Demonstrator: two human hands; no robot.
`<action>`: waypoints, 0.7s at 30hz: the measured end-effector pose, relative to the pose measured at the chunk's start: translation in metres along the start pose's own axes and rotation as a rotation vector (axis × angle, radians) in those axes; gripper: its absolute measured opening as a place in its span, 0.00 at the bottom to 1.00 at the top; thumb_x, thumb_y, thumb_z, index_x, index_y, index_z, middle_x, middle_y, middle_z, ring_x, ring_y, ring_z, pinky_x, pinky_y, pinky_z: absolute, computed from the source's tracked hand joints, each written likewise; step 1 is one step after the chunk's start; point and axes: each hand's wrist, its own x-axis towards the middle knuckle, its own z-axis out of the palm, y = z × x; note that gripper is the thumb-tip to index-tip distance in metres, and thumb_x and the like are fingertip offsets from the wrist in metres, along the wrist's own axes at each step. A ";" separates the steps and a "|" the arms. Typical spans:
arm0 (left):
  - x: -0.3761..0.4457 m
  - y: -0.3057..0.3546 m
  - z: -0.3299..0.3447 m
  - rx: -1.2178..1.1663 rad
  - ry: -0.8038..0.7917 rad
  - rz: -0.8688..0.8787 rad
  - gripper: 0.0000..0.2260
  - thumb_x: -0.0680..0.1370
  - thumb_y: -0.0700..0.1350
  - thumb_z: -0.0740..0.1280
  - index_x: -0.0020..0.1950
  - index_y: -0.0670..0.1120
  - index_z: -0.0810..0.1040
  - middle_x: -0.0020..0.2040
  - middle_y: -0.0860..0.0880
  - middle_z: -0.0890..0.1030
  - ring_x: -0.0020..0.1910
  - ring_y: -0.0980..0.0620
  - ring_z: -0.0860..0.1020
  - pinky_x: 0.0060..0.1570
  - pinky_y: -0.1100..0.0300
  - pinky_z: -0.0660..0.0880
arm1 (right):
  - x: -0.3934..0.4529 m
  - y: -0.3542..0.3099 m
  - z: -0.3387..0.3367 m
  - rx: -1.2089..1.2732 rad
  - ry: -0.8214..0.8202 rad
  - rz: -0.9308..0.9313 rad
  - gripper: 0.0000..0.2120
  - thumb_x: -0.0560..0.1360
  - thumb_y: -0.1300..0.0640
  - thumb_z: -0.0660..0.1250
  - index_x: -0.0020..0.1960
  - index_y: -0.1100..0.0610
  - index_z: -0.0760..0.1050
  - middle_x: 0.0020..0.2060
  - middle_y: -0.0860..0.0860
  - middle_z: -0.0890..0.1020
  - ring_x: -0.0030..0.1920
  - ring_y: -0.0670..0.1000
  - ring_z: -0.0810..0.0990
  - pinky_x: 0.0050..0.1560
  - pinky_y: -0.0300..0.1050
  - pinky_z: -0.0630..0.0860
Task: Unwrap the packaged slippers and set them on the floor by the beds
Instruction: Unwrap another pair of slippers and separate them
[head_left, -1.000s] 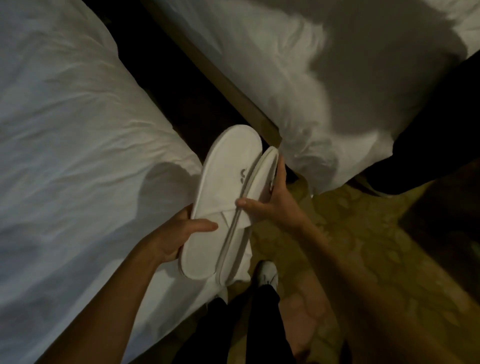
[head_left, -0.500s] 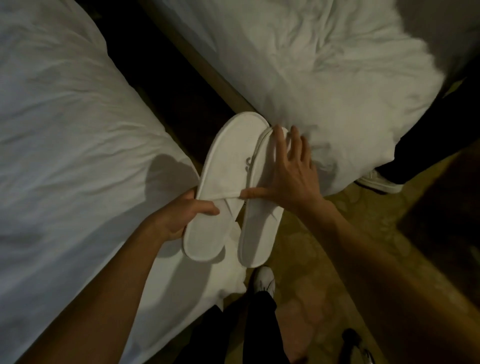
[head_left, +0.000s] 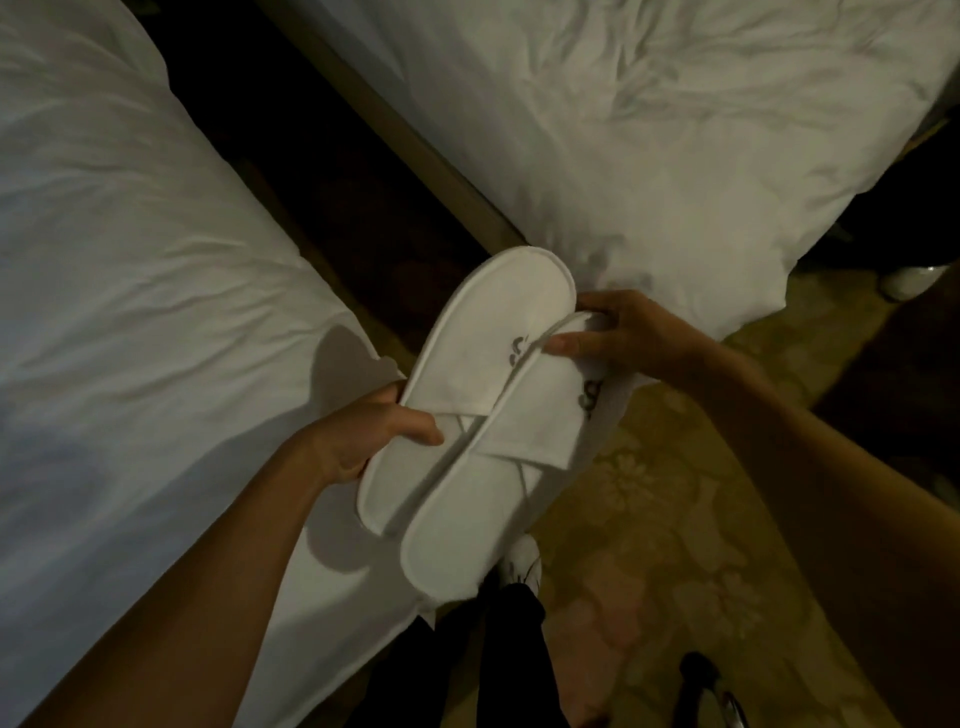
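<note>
While both slippers hang in the air between the beds, each shows a small dark printed logo on its insole, too blurred to read. The left slipper (head_left: 488, 358) is flat, soft white fabric with a piped rim and rounded ends, its toe pointing to one o'clock; the right slipper (head_left: 498, 467) lies touching it, overlapping its edge, with crossed white straps over both. The left hand (head_left: 363, 436) grips the left slipper's edge at nine o'clock, thumb curled on top. The right hand (head_left: 623, 338) pinches the right slipper's toe at two o'clock. Rumpled white sheets cover the left bed (head_left: 130, 312) and right bed (head_left: 675, 130); below lies a floral patterned carpet (head_left: 649, 519).
</note>
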 end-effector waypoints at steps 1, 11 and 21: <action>0.007 0.003 0.002 0.039 -0.001 -0.012 0.27 0.61 0.41 0.72 0.60 0.45 0.77 0.53 0.42 0.83 0.52 0.42 0.81 0.53 0.49 0.78 | 0.000 0.010 -0.004 0.098 -0.027 -0.004 0.18 0.70 0.49 0.75 0.59 0.48 0.81 0.51 0.47 0.85 0.49 0.47 0.85 0.54 0.44 0.81; 0.118 0.016 0.060 0.442 0.057 0.191 0.22 0.73 0.52 0.75 0.64 0.49 0.76 0.55 0.51 0.82 0.51 0.54 0.81 0.47 0.60 0.79 | -0.022 0.185 0.006 0.639 0.302 0.123 0.20 0.68 0.54 0.71 0.59 0.58 0.79 0.52 0.57 0.85 0.49 0.56 0.85 0.48 0.52 0.84; 0.243 -0.075 0.096 0.581 0.183 -0.004 0.21 0.72 0.49 0.75 0.62 0.44 0.76 0.56 0.46 0.80 0.49 0.49 0.78 0.45 0.57 0.76 | 0.004 0.314 0.135 0.965 0.443 0.370 0.16 0.76 0.59 0.68 0.63 0.58 0.75 0.60 0.60 0.79 0.55 0.60 0.81 0.54 0.62 0.79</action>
